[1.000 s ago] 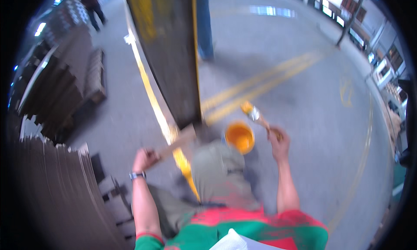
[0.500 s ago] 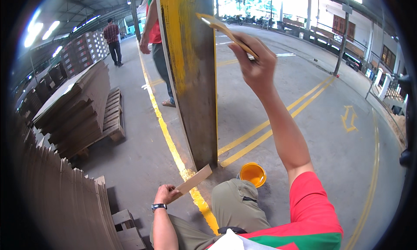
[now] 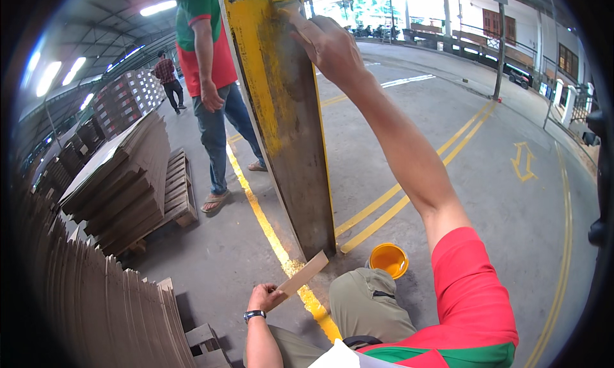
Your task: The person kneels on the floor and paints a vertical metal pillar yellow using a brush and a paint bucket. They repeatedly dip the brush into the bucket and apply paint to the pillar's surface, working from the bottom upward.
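My right hand [image 3: 332, 48] is raised and closed around a paintbrush [image 3: 292, 11], whose bristles meet the upper face of a steel column [image 3: 291, 157]. Yellow paint [image 3: 251, 54] covers the upper left of that face in uneven strokes; bare grey metal shows below. Low on the left, my left hand [image 3: 263, 297] grips a flat strip of cardboard [image 3: 303, 274], its far end by the foot of the column. A bucket of yellow paint [image 3: 389, 259] stands on the floor beside my knee, right of the column base.
Behind the column on the left stands a person in a red and green shirt [image 3: 204, 41]; another person [image 3: 169, 80] is farther off. Stacked cardboard [image 3: 115, 176] rests on a wooden pallet [image 3: 181, 189], with more sheets [image 3: 109, 304] nearer. Yellow lines [image 3: 409, 201] mark the floor.
My right hand has moved left, bringing the brush from beside the column onto its face. The nearby person now shows more fully left of the column. My left hand still holds the cardboard.
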Demonstrator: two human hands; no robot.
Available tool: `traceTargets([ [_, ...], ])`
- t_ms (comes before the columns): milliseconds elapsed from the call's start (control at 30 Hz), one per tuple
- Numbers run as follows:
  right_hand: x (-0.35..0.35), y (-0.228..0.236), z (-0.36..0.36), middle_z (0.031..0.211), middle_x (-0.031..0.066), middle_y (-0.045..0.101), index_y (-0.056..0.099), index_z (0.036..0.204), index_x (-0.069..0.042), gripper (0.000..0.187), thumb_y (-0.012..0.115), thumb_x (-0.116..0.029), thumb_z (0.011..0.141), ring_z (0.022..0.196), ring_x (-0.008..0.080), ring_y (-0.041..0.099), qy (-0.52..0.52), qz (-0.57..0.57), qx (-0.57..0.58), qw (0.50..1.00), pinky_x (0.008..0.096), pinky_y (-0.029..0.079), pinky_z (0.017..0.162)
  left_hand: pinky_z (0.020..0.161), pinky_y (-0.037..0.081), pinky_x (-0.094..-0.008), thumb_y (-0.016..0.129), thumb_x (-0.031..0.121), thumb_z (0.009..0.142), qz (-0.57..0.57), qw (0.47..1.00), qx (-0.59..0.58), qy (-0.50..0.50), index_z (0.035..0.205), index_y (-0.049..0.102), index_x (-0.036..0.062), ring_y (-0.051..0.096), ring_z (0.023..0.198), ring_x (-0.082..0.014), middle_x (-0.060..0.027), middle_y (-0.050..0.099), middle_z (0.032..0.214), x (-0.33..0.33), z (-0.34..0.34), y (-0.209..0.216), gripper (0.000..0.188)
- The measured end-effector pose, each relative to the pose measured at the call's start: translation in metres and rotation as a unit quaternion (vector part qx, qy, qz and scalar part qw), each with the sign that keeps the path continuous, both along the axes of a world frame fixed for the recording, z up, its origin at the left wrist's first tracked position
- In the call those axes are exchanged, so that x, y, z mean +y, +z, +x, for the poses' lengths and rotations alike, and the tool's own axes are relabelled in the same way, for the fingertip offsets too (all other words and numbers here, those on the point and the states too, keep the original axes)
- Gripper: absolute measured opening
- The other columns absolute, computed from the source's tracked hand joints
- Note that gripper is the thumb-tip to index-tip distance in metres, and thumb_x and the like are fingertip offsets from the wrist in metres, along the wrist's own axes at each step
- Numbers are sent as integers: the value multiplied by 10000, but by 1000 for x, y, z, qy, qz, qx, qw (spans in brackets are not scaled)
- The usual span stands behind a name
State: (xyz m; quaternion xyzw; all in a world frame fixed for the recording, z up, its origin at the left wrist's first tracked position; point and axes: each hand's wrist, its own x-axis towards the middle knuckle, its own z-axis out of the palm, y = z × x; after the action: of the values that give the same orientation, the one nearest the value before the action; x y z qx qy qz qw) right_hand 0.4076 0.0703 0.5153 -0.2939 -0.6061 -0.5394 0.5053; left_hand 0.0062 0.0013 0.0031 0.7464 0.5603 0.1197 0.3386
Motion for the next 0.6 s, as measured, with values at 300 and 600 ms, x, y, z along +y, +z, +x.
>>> traceTargets([
  [300,8,2,3,955,137,711,710,1241,-111,305,735,-211,953,864,322,703,-45,-44,12,998,439,581,742,763,554,-364,805,244,869,-22,1000,-3,3,1065,789,41,688,767,-152,-93,770,856,4,0,-7,283],
  [600,4,8,8,925,130,694,727,1178,-83,244,730,-174,951,812,322,687,-33,-58,-13,998,447,573,720,770,553,-362,798,241,867,-20,1000,1,-3,1077,789,49,695,777,-166,-86,774,880,9,-2,-18,284],
])
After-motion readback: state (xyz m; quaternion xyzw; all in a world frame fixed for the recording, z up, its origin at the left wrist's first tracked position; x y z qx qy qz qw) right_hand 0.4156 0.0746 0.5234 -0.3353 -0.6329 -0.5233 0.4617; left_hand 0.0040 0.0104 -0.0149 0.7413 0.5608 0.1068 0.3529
